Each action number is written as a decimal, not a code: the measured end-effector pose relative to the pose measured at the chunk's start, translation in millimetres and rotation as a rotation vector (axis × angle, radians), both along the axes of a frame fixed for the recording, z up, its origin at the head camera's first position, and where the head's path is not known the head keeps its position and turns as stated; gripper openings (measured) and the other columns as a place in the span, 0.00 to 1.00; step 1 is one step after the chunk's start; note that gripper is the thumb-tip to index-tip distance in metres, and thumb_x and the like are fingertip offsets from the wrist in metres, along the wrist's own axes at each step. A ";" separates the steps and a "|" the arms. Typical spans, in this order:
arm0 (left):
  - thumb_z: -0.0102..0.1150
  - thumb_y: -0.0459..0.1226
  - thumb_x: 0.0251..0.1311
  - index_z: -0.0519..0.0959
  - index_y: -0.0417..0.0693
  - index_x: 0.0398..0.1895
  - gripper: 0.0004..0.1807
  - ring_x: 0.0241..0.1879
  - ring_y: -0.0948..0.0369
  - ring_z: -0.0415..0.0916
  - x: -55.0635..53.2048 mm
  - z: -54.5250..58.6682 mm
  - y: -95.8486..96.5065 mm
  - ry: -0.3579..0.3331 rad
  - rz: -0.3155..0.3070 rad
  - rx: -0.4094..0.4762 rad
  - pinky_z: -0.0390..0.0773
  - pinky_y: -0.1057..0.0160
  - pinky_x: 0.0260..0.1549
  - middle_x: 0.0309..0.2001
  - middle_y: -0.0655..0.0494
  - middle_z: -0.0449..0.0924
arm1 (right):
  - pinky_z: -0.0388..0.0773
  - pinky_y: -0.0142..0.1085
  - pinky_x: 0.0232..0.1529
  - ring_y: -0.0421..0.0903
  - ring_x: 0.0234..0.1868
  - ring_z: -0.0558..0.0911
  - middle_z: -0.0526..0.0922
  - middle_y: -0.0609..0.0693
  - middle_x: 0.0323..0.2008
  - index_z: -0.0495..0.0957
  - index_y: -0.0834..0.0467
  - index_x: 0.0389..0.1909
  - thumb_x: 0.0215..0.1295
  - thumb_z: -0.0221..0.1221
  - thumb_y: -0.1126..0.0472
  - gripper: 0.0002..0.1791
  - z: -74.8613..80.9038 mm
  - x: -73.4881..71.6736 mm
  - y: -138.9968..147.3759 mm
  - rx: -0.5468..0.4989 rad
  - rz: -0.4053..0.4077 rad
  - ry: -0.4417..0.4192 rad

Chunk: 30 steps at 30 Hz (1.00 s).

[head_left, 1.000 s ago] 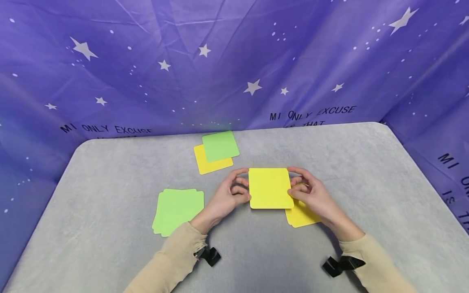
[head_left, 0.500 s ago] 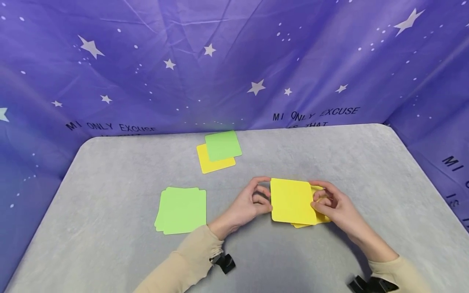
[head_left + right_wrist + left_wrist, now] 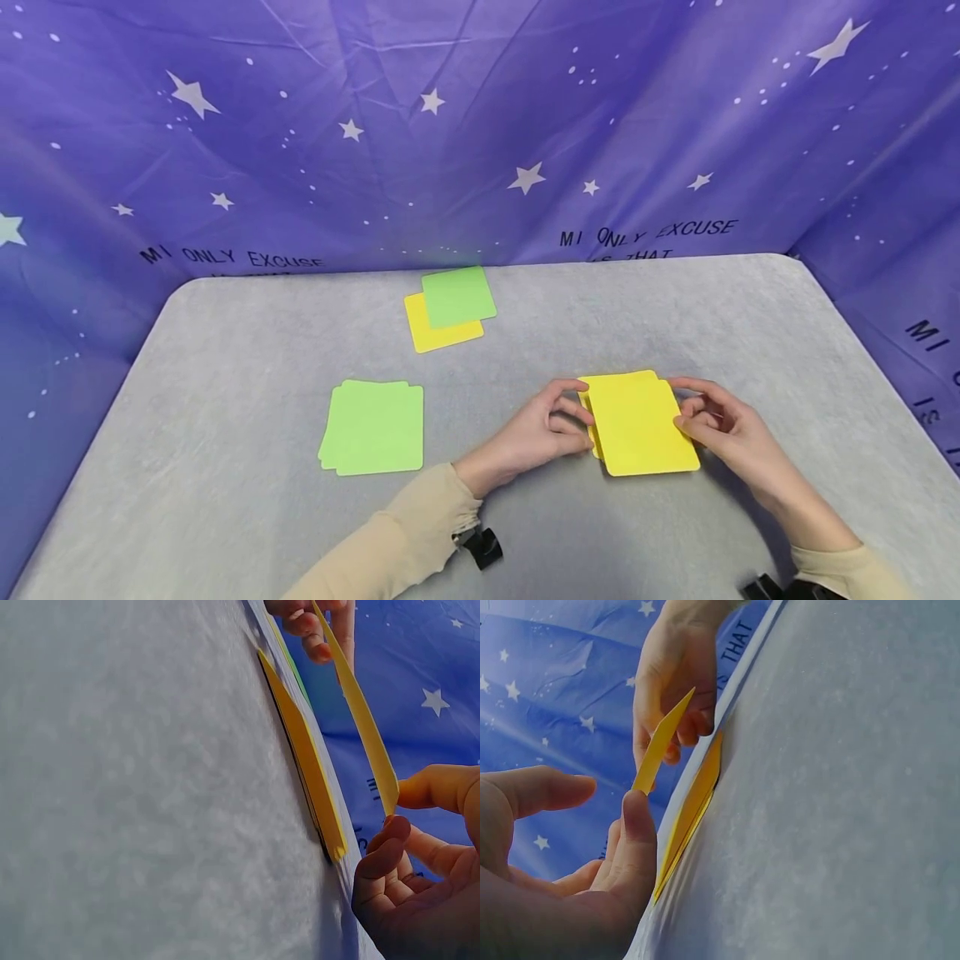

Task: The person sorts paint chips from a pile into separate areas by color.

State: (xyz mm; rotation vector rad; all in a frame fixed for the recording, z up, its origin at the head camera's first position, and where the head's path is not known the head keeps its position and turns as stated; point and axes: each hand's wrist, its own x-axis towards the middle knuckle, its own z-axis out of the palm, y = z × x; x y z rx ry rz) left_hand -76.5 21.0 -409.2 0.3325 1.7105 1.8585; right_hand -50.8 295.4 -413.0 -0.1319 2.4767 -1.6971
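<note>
In the head view, a square yellow card [image 3: 647, 429] hangs tilted just above a stack of yellow cards [image 3: 306, 761] lying on the table. My right hand [image 3: 738, 433] pinches its right side between thumb and fingers. At the card's left side is my left hand [image 3: 536, 433]. The left wrist view shows the left thumb and fingers [image 3: 636, 821] spread apart, with one fingertip at the card's near end. Both wrist views see the card nearly edge-on, with a gap between it and the stack. The held card hides most of the stack from above.
A stack of green cards [image 3: 378, 429] lies on the left of the grey table [image 3: 225, 375]. Towards the back edge, a green card [image 3: 459, 296] overlaps a yellow card [image 3: 423, 333]. A purple star-printed curtain [image 3: 465, 125] hangs behind the table.
Both hands and the yellow card have moved right, from beside the yellow stack to over it. The card has turned slightly. The other cards stay in place; the head view has shifted a little.
</note>
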 end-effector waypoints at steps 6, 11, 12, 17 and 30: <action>0.56 0.22 0.58 0.63 0.40 0.66 0.31 0.39 0.53 0.81 -0.7 -0.3 -5.7 -0.014 -0.020 -0.023 0.81 0.63 0.38 0.44 0.46 0.80 | 0.70 0.31 0.24 0.38 0.30 0.72 0.73 0.46 0.38 0.67 0.63 0.62 0.67 0.58 0.68 0.24 -1.8 -2.1 2.3 0.038 -0.039 0.003; 0.52 0.24 0.63 0.65 0.39 0.65 0.26 0.40 0.53 0.80 -3.7 -0.1 -18.3 0.029 -0.028 -0.084 0.80 0.62 0.40 0.42 0.45 0.82 | 0.68 0.33 0.21 0.38 0.28 0.71 0.73 0.46 0.38 0.67 0.65 0.61 0.67 0.58 0.68 0.23 -2.5 -1.2 2.9 0.075 -0.057 0.019; 0.51 0.25 0.64 0.65 0.38 0.65 0.25 0.40 0.53 0.80 -4.2 -0.2 -20.4 0.039 -0.033 -0.093 0.80 0.62 0.40 0.42 0.45 0.83 | 0.68 0.33 0.21 0.38 0.29 0.71 0.73 0.46 0.38 0.67 0.65 0.61 0.67 0.58 0.67 0.23 -2.7 -0.7 3.1 0.078 -0.056 0.015; 0.50 0.25 0.64 0.66 0.37 0.64 0.24 0.40 0.54 0.80 -5.9 -1.6 -29.3 0.066 -0.046 -0.121 0.80 0.62 0.40 0.40 0.46 0.83 | 0.68 0.34 0.22 0.39 0.30 0.72 0.74 0.43 0.39 0.67 0.65 0.62 0.68 0.57 0.67 0.22 -1.8 -0.6 1.9 0.083 -0.060 -0.008; 0.46 0.24 0.63 0.64 0.33 0.64 0.24 0.41 0.52 0.80 -15.3 -4.4 -60.3 0.097 -0.007 -0.130 0.80 0.61 0.41 0.42 0.40 0.82 | 0.72 0.29 0.28 0.41 0.31 0.74 0.76 0.50 0.37 0.69 0.69 0.58 0.68 0.54 0.70 0.19 7.5 -17.2 -27.7 0.057 -0.013 0.075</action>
